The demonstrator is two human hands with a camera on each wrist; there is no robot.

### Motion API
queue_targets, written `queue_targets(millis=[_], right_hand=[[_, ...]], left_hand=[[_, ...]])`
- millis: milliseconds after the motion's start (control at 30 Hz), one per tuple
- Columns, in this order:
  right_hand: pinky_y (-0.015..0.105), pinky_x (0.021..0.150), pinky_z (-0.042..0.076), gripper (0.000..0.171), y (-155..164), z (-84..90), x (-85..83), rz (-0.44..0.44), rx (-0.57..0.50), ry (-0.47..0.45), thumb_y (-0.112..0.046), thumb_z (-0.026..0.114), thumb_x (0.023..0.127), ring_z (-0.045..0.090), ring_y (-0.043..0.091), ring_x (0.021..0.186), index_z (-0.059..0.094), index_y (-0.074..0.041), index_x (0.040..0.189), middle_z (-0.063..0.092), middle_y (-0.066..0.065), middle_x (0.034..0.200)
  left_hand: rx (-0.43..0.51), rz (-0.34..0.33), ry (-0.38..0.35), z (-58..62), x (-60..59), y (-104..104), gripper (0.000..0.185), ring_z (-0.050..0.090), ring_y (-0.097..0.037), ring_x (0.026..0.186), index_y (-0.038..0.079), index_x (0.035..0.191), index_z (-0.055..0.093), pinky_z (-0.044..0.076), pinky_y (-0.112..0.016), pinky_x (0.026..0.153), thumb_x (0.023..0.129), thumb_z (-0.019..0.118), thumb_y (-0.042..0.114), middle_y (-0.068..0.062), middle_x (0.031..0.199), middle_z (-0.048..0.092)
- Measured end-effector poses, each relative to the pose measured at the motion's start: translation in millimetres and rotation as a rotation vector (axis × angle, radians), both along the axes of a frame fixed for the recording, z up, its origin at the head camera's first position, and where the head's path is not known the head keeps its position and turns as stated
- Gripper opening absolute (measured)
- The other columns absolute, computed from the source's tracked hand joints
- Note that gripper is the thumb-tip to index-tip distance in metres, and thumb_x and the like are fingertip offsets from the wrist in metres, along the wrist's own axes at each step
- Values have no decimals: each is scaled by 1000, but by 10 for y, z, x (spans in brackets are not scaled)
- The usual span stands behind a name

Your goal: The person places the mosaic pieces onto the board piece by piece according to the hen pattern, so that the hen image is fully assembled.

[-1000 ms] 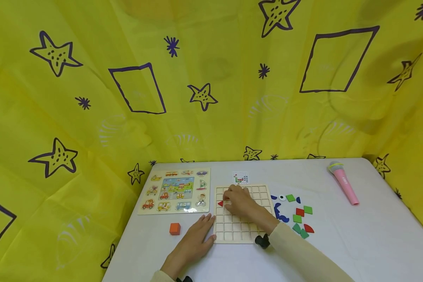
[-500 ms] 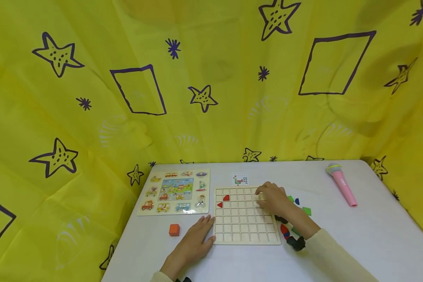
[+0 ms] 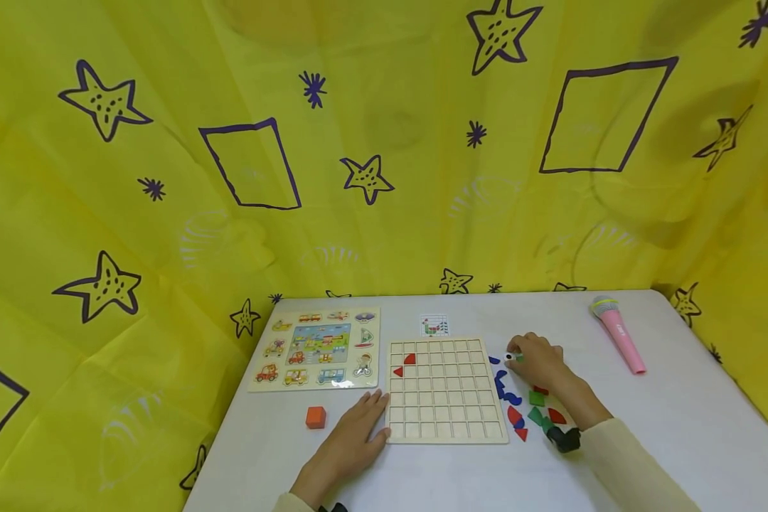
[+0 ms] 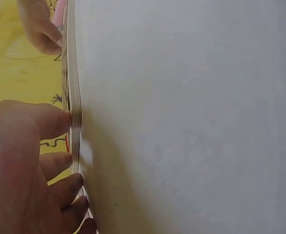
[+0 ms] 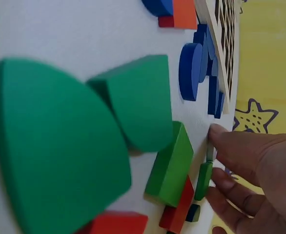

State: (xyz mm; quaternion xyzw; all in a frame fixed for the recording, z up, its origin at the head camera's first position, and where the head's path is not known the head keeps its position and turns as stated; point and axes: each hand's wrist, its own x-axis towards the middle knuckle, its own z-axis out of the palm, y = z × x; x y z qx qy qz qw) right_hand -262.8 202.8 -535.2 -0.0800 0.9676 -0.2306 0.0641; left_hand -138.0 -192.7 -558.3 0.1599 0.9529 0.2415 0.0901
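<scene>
The pale wooden grid board [image 3: 446, 385] on the white worktop [image 3: 685, 398] contains two pieces: one red quarter-round [image 3: 410, 359], one red triangle [image 3: 398, 371]. The left hand [image 3: 355, 435], fingers relaxed, touches the board's left edge; the right hand [image 3: 539, 363] pinches one white black-dotted disc [image 3: 508, 357] right of the board.

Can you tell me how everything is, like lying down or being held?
Grid board: flat on the table.
Two red pieces: on the board's upper-left squares.
Left hand: fingers touching the board's left edge.
Right hand: fingers at the eye piece; can't tell if gripping.
Blue pieces: loose on the table.
Orange block: sitting on the table.
Microphone: lying on its side.
Vehicle puzzle: lying flat.
Picture card: lying flat.
</scene>
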Motion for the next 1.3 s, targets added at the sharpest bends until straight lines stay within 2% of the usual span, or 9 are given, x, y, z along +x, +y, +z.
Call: queue_targets(millis=[100, 233, 433, 633, 800, 1133, 1300], right_hand=[[57, 85, 41, 25, -19, -18, -19, 14, -27, 21, -14, 73, 98, 60, 38, 104, 70, -2, 120, 66, 15, 108], [58, 88, 44, 29, -34, -32, -45, 16, -69, 17, -9, 69, 100, 60, 39, 108, 66, 0, 128, 65, 18, 113], [60, 90, 43, 36, -27, -75, -85, -21, -106, -21, -17, 72, 100, 60, 41, 113, 64, 2, 129, 65, 21, 118], [60, 90, 41, 34, -8, -90, -100, -15, -120, -44, -13, 68, 101, 60, 39, 113, 64, 3, 131, 64, 22, 119], [60, 90, 39, 40, -8, -99, -87, -58, -127, -46, -18, 71, 99, 59, 41, 113, 62, 5, 131, 63, 25, 122], [59, 89, 38, 32, -6, -135, -87, -30, -130, -10, -16, 69, 101, 62, 37, 109, 66, 1, 127, 65, 18, 115], [60, 92, 37, 32, -34, -129, -86, 1, -121, 49, -19, 70, 101, 63, 35, 106, 67, 1, 126, 66, 17, 113]], left_hand=[[-1, 0, 2, 0, -1, 1, 65, 28, -31, 160, 20, 166, 36, 31, -59, 126, 107, 55, 41, -1, 173, 32], [2, 2, 2, 10, 0, 6, 65, 28, -31, 160, 20, 166, 36, 31, -60, 126, 108, 55, 41, -1, 173, 32], [3, -1, 5, 20, 4, 10, 65, 28, -32, 160, 20, 166, 37, 31, -60, 126, 107, 55, 41, -1, 173, 33], [-1, -1, 4, 19, 1, 9, 65, 28, -31, 160, 20, 166, 36, 31, -59, 126, 108, 55, 41, -1, 173, 33], [-1, -3, 0, 19, 2, 10, 65, 28, -32, 160, 19, 166, 36, 31, -60, 126, 108, 55, 41, -1, 173, 33], [-3, 2, -1, 21, -4, 11, 65, 29, -32, 160, 19, 166, 37, 32, -59, 126, 107, 56, 39, -1, 173, 33], [-7, 1, -4, 18, -7, 11, 65, 28, -31, 160, 20, 166, 36, 32, -59, 126, 108, 55, 40, -1, 173, 33]])
